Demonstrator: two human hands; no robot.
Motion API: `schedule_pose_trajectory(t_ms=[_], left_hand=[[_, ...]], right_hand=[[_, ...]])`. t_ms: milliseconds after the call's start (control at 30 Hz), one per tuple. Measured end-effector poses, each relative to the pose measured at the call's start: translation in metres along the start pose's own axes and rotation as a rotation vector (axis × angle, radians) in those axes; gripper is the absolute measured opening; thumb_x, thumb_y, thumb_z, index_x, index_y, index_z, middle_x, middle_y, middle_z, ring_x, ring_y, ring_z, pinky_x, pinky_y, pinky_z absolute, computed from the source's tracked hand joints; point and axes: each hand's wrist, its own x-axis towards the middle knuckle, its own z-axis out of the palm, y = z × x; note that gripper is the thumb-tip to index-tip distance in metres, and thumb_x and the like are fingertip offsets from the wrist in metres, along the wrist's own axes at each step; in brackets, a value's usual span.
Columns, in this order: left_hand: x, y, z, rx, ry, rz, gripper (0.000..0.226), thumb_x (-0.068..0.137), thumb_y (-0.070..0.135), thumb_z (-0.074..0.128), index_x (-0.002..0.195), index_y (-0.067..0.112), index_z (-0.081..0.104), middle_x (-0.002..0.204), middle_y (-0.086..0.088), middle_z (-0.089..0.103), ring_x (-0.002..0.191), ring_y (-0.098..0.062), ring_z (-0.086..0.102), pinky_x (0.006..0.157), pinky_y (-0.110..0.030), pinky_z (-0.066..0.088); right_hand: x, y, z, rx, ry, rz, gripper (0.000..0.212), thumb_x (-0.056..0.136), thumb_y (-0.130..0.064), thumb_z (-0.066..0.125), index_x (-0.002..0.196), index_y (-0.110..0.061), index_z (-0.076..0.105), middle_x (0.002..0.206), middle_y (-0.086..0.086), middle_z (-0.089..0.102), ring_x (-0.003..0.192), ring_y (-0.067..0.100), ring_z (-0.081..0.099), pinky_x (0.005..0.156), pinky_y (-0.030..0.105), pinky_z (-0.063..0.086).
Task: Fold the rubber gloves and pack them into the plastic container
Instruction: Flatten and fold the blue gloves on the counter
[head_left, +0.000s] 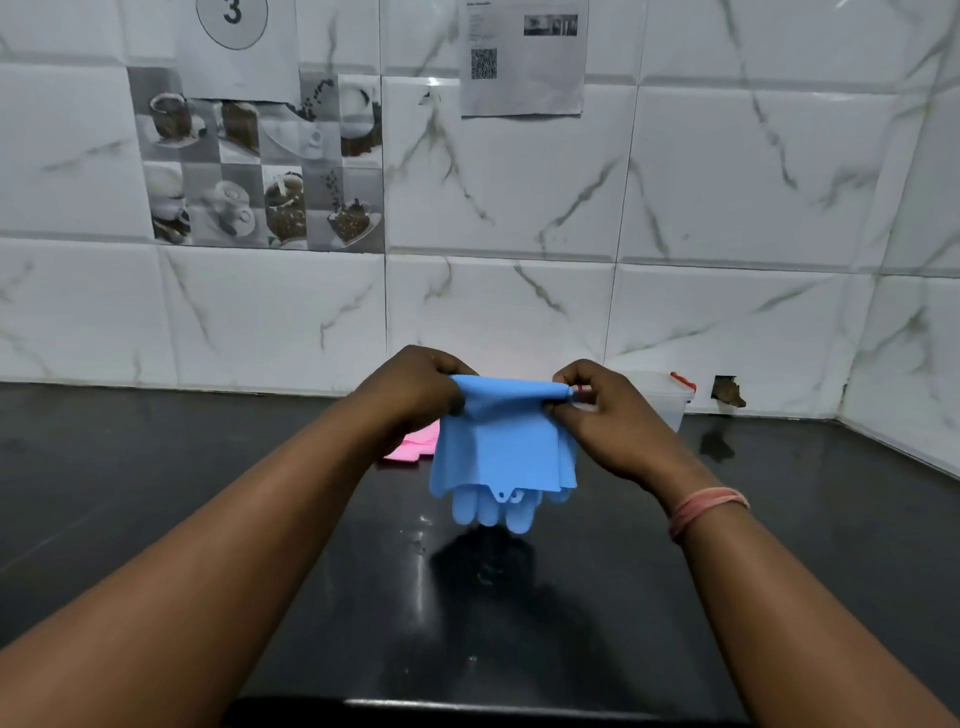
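Observation:
A blue rubber glove (501, 447) hangs folded over in the air above the black counter, its fingers pointing down. My left hand (415, 389) pinches the fold's left corner and my right hand (602, 410) pinches the right corner. A pink glove (415, 444) lies on the counter behind the blue one, mostly hidden by my left wrist. The clear plastic container (670, 400) with a red clip stands at the back against the wall, partly behind my right hand.
The black counter (208, 467) runs to a white marble-tiled wall (519, 312) at the back and right. A small hole in the wall (727, 392) sits right of the container. Papers are stuck on the tiles above.

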Motion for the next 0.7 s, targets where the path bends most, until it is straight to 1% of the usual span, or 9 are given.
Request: schedule_pose_trajectory(t_ms=[67, 100, 200, 300, 433, 500, 567, 600, 700], left_hand=[[0.001, 0.003, -0.001, -0.068, -0.018, -0.046, 0.031, 0.079, -0.007, 0.062, 0.09, 0.017, 0.077, 0.089, -0.004, 0.074, 0.078, -0.018, 0.059, 0.06, -0.021, 0.046], [0.0, 0.003, -0.001, -0.105, -0.006, -0.06, 0.03, 0.079, -0.005, 0.064, 0.095, 0.018, 0.076, 0.09, -0.003, 0.073, 0.077, -0.018, 0.057, 0.058, -0.021, 0.044], [0.0, -0.002, 0.0, -0.324, 0.019, -0.044, 0.044, 0.076, 0.0, 0.078, 0.114, 0.022, 0.07, 0.108, -0.009, 0.074, 0.081, -0.02, 0.064, 0.061, -0.021, 0.049], [-0.003, -0.009, 0.005, -0.489, 0.018, 0.09, 0.063, 0.072, -0.005, 0.082, 0.126, 0.023, 0.066, 0.106, -0.02, 0.071, 0.078, -0.018, 0.072, 0.056, -0.015, 0.053], [-0.003, -0.017, 0.012, -0.783, -0.047, 0.078, 0.056, 0.074, 0.002, 0.079, 0.123, 0.027, 0.069, 0.098, -0.011, 0.064, 0.08, -0.027, 0.07, 0.074, -0.039, 0.05], [0.004, -0.025, 0.021, -0.776, -0.029, -0.034, 0.05, 0.077, 0.004, 0.075, 0.122, 0.026, 0.069, 0.103, -0.01, 0.073, 0.078, -0.028, 0.073, 0.073, -0.039, 0.05], [0.01, -0.04, 0.035, -0.769, -0.013, -0.173, 0.046, 0.085, -0.003, 0.066, 0.128, 0.015, 0.065, 0.115, -0.018, 0.073, 0.084, -0.029, 0.074, 0.069, -0.037, 0.059], [0.011, -0.05, 0.045, -0.758, -0.013, -0.238, 0.045, 0.088, -0.007, 0.061, 0.131, 0.009, 0.062, 0.121, -0.022, 0.07, 0.093, -0.032, 0.073, 0.073, -0.039, 0.061], [0.01, -0.083, 0.074, -0.727, 0.032, -0.4, 0.042, 0.09, -0.012, 0.058, 0.131, -0.001, 0.061, 0.125, -0.03, 0.066, 0.108, -0.039, 0.068, 0.095, -0.052, 0.057]], right_hand=[[-0.001, -0.001, -0.001, 0.117, -0.082, 0.048, 0.005, 0.094, -0.029, 0.06, 0.093, -0.027, 0.055, 0.085, -0.001, 0.071, 0.074, 0.023, 0.061, 0.062, 0.041, 0.046], [-0.001, 0.0, -0.001, 0.168, -0.09, 0.069, 0.006, 0.094, -0.03, 0.059, 0.096, -0.027, 0.055, 0.084, 0.003, 0.072, 0.075, 0.025, 0.063, 0.063, 0.043, 0.045], [-0.002, 0.001, 0.002, 0.315, -0.021, 0.083, 0.012, 0.096, -0.03, 0.059, 0.106, -0.024, 0.056, 0.096, 0.008, 0.075, 0.087, 0.026, 0.072, 0.072, 0.048, 0.054], [-0.002, 0.001, 0.004, 0.483, 0.057, 0.117, 0.017, 0.098, -0.023, 0.061, 0.114, -0.018, 0.06, 0.109, 0.014, 0.073, 0.096, 0.028, 0.073, 0.085, 0.048, 0.06], [-0.002, 0.0, 0.007, 0.844, 0.009, 0.279, 0.021, 0.098, -0.014, 0.059, 0.116, -0.002, 0.062, 0.109, 0.025, 0.072, 0.088, 0.036, 0.072, 0.076, 0.046, 0.061], [-0.004, 0.003, 0.011, 0.938, -0.077, 0.397, 0.021, 0.099, -0.012, 0.056, 0.111, 0.002, 0.066, 0.097, 0.025, 0.074, 0.08, 0.035, 0.074, 0.066, 0.042, 0.062], [-0.006, 0.013, 0.02, 0.871, -0.084, 0.508, 0.017, 0.099, -0.01, 0.056, 0.1, 0.002, 0.067, 0.078, 0.019, 0.075, 0.064, 0.028, 0.074, 0.055, 0.033, 0.059], [-0.007, 0.021, 0.027, 0.815, -0.075, 0.549, 0.016, 0.099, -0.008, 0.055, 0.094, 0.003, 0.066, 0.071, 0.017, 0.074, 0.058, 0.024, 0.072, 0.052, 0.029, 0.058], [-0.012, 0.053, 0.05, 0.454, -0.034, 0.558, 0.015, 0.096, -0.01, 0.061, 0.081, -0.005, 0.059, 0.074, 0.02, 0.07, 0.063, 0.021, 0.063, 0.062, 0.03, 0.051]])
